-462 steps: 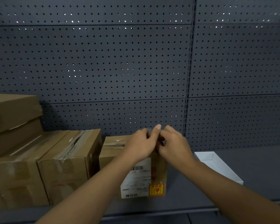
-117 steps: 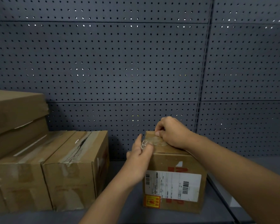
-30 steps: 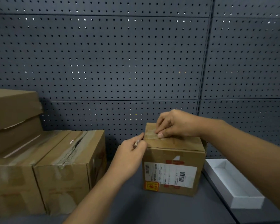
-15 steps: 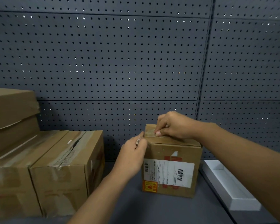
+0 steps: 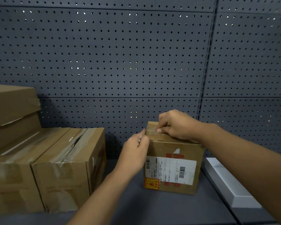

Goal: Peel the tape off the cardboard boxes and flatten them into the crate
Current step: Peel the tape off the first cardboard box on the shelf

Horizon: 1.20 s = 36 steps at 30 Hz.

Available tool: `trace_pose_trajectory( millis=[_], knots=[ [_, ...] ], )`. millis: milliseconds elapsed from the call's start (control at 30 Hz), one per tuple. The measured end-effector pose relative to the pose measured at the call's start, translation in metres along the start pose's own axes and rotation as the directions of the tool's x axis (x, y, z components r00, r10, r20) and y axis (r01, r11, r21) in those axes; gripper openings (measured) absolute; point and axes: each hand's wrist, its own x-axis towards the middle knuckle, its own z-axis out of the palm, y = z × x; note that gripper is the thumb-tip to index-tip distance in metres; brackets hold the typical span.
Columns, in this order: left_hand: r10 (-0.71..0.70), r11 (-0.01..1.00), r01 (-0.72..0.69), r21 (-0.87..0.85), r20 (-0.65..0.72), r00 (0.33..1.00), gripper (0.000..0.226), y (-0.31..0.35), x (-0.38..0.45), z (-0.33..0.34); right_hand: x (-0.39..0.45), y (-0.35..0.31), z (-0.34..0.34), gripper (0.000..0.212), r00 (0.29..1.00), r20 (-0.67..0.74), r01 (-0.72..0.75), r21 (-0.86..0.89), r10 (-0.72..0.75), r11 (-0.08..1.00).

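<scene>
Left grip (image 5: 135, 151) pinches clear tape (image 5: 140, 138) | right grip (image 5: 173, 125) presses labelled brown box (image 5: 172, 169) top, fingers curled

Dark grey shelf (image 5: 152, 208), small labelled cardboard box (image 5: 172, 169), larger taped boxes (image 5: 58, 168) left, white tray (image 5: 225, 181) right

1. Cardboard boxes: four in view. One small box (image 5: 172, 168) stands alone on the shelf (image 5: 152, 208); two larger boxes stand side by side at the left, the nearer box (image 5: 68, 168) and the outer box (image 5: 11, 176); one more, the stacked box (image 5: 11, 104), sits on top at the far left, cut off by the frame edge.
2. Printed labels on the small box: one white shipping label (image 5: 170, 171) and one orange sticker (image 5: 151, 183).
3. White trays: one white tray (image 5: 225, 181), at the right.
4. Hands: two, the left hand (image 5: 135, 153) and the right hand (image 5: 175, 124).
5. Pegboard panels: I cannot give a sure count.
</scene>
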Motion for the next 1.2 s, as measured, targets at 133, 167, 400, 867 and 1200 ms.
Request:
trace_pose_trajectory(
  millis=[133, 167, 400, 867, 1200],
  knots=[
    [0.001, 1.0, -0.001, 0.012, 0.006, 1.0, 0.038, -0.002, 0.001, 0.001, -0.005, -0.004, 0.003, 0.018, 0.999, -0.029, 0.02, -0.055, -0.021, 0.998],
    [-0.002, 1.0, 0.002, 0.017, 0.005, 1.0, 0.037, -0.002, 0.002, 0.001, -0.007, -0.006, 0.004, 0.019, 0.999, -0.035, 0.023, -0.073, -0.025, 0.997],
    [-0.031, 0.999, 0.031, 0.019, -0.013, 0.999, 0.035, -0.001, 0.001, 0.003, -0.011, -0.013, 0.005, 0.023, 0.997, -0.049, 0.044, -0.192, -0.054, 0.98],
    [-0.012, 0.998, 0.012, 0.059, -0.002, 1.0, 0.064, -0.009, 0.003, 0.003, -0.004, 0.013, -0.006, 0.016, 0.999, 0.038, -0.005, 0.136, 0.0, 0.991],
    [0.071, 0.991, -0.055, 0.124, -0.123, 0.99, 0.065, -0.004, -0.013, 0.006, -0.004, -0.004, -0.014, 0.021, 0.991, 0.102, 0.105, -0.146, -0.091, 0.984]
  ],
)
